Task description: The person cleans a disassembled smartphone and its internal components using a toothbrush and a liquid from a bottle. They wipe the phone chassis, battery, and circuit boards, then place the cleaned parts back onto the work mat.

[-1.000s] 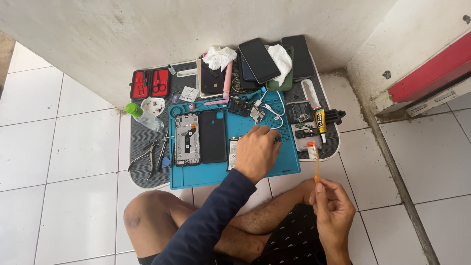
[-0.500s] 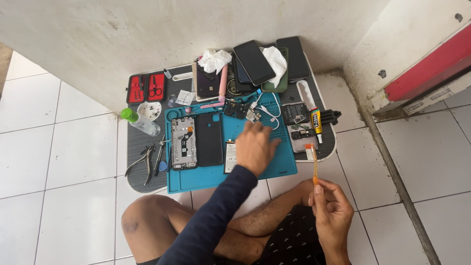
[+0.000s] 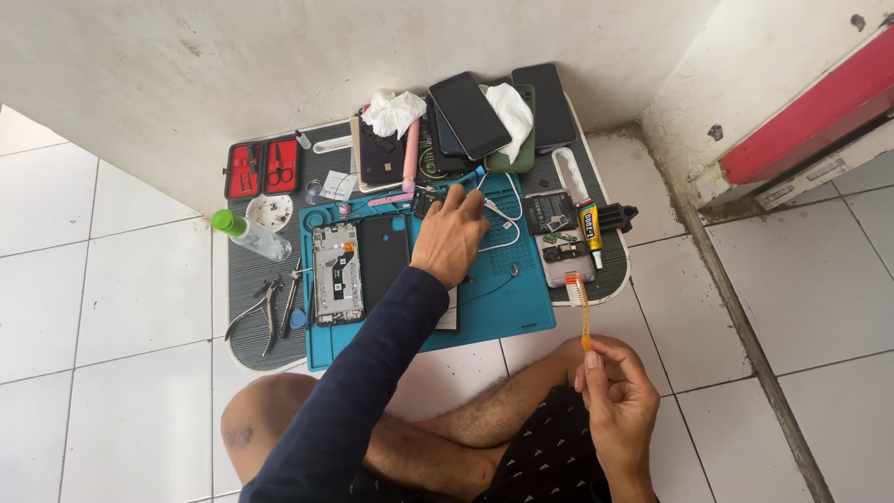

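Note:
My left hand (image 3: 452, 235), in a dark blue sleeve, reaches over the blue work mat (image 3: 507, 317), fingers spread toward small parts and white cables (image 3: 503, 219) at the mat's far edge. It holds nothing that I can see. My right hand (image 3: 616, 391) pinches an orange toothbrush (image 3: 582, 307) upright by its handle, bristles at the top, near the mat's right corner. An opened phone body (image 3: 336, 272) and a black back cover (image 3: 384, 259) lie side by side on the mat, left of my left hand.
A dark ribbed mat (image 3: 250, 321) under everything carries pliers (image 3: 259, 307), a green-capped bottle (image 3: 240, 231), a red tool case (image 3: 263, 168), a glue tube (image 3: 589, 229) and stacked phones (image 3: 470, 116) with tissue by the wall. My bare knees rest on white floor tiles.
My left hand has moved away from me across the blue mat, from its middle to its far edge, fingers spreading. The right hand keeps the toothbrush upright.

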